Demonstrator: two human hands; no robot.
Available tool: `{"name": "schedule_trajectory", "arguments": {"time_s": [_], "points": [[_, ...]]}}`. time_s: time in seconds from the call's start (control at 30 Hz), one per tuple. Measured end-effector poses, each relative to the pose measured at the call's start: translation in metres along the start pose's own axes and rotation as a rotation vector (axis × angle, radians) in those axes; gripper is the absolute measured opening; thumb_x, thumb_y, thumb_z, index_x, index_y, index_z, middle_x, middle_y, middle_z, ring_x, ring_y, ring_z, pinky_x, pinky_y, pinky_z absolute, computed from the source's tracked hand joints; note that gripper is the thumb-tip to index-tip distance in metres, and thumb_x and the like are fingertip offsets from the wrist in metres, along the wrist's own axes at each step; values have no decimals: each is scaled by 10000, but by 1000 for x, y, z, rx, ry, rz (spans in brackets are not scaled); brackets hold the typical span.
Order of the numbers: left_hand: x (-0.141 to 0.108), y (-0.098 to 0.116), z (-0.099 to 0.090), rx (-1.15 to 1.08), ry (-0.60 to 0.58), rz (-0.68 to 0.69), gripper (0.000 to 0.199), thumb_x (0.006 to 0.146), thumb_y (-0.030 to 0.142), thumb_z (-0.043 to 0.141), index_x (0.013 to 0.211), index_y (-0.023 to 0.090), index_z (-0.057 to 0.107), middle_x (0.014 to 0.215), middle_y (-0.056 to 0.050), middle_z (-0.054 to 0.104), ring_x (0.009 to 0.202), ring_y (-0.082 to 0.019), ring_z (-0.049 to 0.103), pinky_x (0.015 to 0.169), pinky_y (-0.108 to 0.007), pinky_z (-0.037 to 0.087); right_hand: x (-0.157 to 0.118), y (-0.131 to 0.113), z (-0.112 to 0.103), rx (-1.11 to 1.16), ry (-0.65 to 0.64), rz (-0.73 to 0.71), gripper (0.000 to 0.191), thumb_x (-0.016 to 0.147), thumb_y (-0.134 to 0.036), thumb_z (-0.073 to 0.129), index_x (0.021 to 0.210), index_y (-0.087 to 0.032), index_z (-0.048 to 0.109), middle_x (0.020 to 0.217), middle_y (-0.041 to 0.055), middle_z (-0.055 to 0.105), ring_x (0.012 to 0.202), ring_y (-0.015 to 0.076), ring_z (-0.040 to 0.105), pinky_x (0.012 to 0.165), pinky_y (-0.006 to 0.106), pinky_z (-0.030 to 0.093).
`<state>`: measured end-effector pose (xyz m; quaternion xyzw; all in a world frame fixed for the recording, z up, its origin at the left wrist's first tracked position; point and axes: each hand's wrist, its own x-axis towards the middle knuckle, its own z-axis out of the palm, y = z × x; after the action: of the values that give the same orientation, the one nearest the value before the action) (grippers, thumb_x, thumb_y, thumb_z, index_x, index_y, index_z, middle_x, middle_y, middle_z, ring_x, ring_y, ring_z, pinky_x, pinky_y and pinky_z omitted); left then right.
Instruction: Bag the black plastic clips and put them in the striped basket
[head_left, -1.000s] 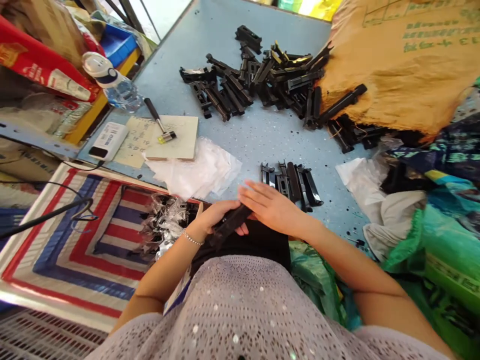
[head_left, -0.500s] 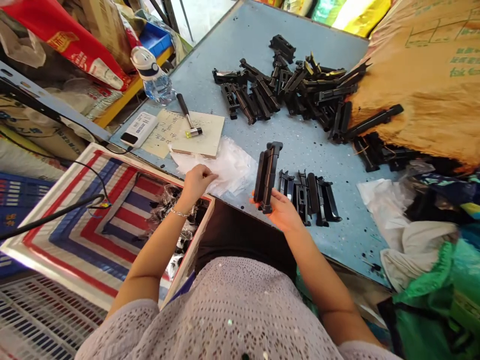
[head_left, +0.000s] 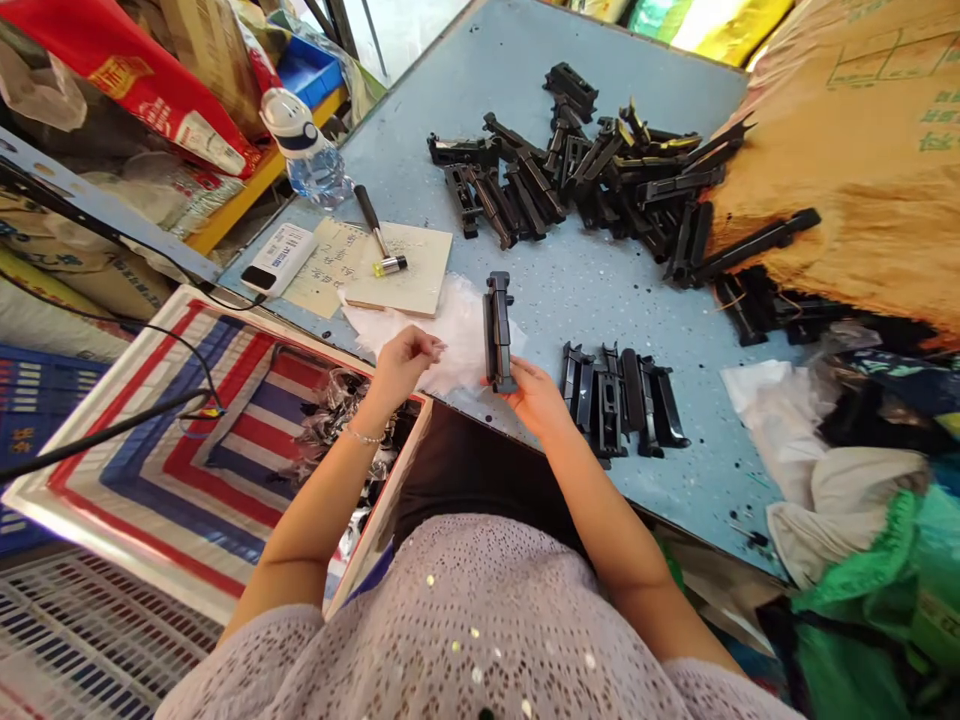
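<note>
In my right hand [head_left: 534, 398] a black plastic part [head_left: 498, 335] stands nearly upright, gripped near its lower end above the table's front edge. My left hand [head_left: 407, 365] is closed in a pinch over a thin white plastic sheet [head_left: 461, 325]; whatever sits between its fingertips is too small to name. Right of my right hand lies a row of several similar black parts [head_left: 611, 400] on the blue table [head_left: 420, 110]. A large pile of such parts [head_left: 600, 170] spreads farther back.
A small hammer [head_left: 379, 235] rests on a pale board [head_left: 420, 262], beside a white device [head_left: 279, 260] and a water bottle [head_left: 311, 160]. A lined crate [head_left: 172, 440] stands at the left. A big brown sack [head_left: 862, 170] fills the right back.
My right hand has moved left with the black part, bringing it nearer my left hand and more upright. My left hand has shifted slightly right, its fingers still pinched.
</note>
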<state>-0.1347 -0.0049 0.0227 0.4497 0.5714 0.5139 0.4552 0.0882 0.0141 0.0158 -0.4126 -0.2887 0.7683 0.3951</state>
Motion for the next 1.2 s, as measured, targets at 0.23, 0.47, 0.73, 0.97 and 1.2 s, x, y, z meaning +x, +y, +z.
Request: {"name": "schedule_trajectory", "arguments": {"time_s": [0.23, 0.47, 0.73, 0.97, 1.2], "points": [[-10, 4, 6, 409, -58, 232, 386, 889, 171, 537, 1233, 215, 708, 1333, -107, 651, 1267, -252, 602, 1154, -411, 436, -63, 8, -18, -43, -340, 332, 365, 844, -499, 693, 916, -142, 714, 789, 90, 751, 588, 149, 661, 496, 237, 504], [-67, 5, 29, 216, -297, 181, 421, 878, 185, 626, 1282, 265, 712, 1403, -107, 635, 1334, -274, 587, 1222, -441, 384, -44, 28, -11, -47, -105, 278, 223, 834, -416, 620, 830, -194, 646, 753, 32, 706, 571, 135, 580, 476, 227, 472], [-135, 42, -2, 477, -424, 309, 421, 896, 246, 663, 1298, 363, 704, 1233, -80, 727, 1135, -253, 701, 1059, -425, 551, -86, -1, 6, -906, -426, -202, 253, 977, -377, 526, 1072, -216, 697, 928, 27, 740, 877, 192, 683, 819, 331, 554], [-101, -17, -115, 775, -518, -240, 130, 753, 331, 718, 849, 290, 795, 935, -71, 783, 932, -287, 717, 897, -387, 547, -84, -75, -50, -1974, 346, -30, 317, 1024, -376, 498, 1037, -130, 696, 795, 172, 745, 765, 300, 744, 718, 394, 542], [-56, -91, -104, 857, -371, -424, 186, 647, 276, 744, 544, 202, 607, 535, -32, 612, 666, -226, 629, 739, -316, 484, -76, -50, -52, -2255, 213, -247, 344, 977, -293, 536, 1223, -73, 635, 1028, 245, 689, 899, 344, 683, 633, 378, 524]]}}
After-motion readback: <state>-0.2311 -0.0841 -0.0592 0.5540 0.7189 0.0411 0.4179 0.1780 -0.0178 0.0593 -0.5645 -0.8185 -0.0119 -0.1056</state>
